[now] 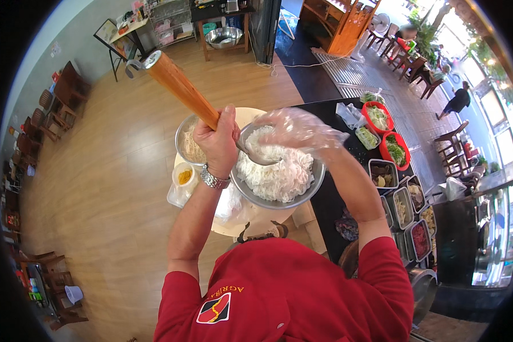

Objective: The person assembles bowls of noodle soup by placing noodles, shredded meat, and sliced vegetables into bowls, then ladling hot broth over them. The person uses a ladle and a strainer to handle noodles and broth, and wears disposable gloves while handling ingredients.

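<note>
My left hand [220, 139] is wrapped round the wooden handle [185, 91] of what looks like a noodle strainer, its hooked end pointing up and left. The strainer's curved metal edge [257, 159] is over a big metal bowl [290, 203] heaped with white rice noodles [279, 179]. In a clear plastic glove, my right hand [285, 131] reaches over the far side of the noodles, beside the strainer. Motion smears its fingers, so what they hold cannot be made out.
A second bowl of thin pale noodles [192, 143] and a tub of yellow stuff [184, 175] share the round table [225, 226]. On the black counter [325, 216] at right are red baskets of greens [394, 149] and several metal trays of toppings [420, 239].
</note>
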